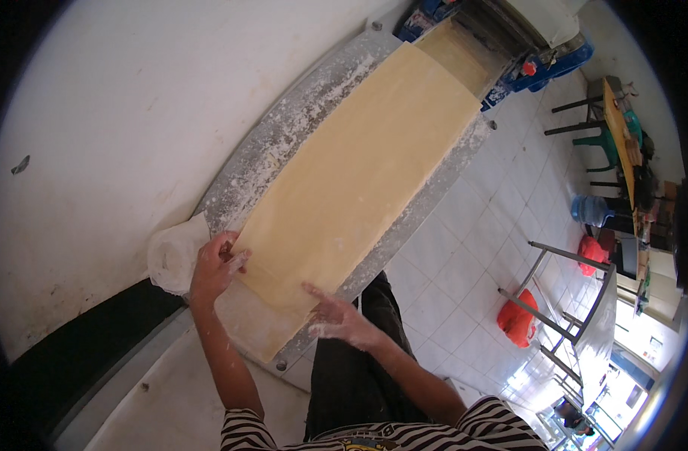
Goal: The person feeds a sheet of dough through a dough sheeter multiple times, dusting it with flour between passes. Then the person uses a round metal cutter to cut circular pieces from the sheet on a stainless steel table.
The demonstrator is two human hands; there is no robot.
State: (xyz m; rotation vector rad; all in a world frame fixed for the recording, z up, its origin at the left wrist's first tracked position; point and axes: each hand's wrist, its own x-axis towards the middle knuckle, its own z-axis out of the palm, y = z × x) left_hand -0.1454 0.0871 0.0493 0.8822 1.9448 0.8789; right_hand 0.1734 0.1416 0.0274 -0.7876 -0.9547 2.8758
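My left hand [218,264] pinches the near corner of the long pale-yellow dough sheet [359,173] – it lies on the floured metal counter [272,143] – while my right hand [336,319] rests open on its edge.

Crumpled white plastic bag [172,255] just beside the left hand [215,264].

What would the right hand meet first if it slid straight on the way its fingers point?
The right hand points up-left across the dough sheet; it would probably meet the left hand at the sheet's far edge.
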